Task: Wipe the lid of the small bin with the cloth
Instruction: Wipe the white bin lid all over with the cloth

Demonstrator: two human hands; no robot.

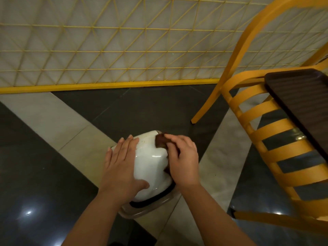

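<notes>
Left hand steadies, right hand wipes: we're on the lid now.

I see the left hand (119, 167) lying flat on the left side of the glossy white domed plastic lid (151, 166), fingers straight and together, thumb spread across the near edge; I'd say that's to keep the small bin (142, 209) from sliding on the dark and pale tiled floor (35, 157). Over on the right, the right hand (182, 157) has its fingers curled, pinching the bunched dark brown cloth (160, 141) against the lid's far right corner, wrist angled inward. Yellow slatted chair (266, 139) stands well apart, further right.
</notes>
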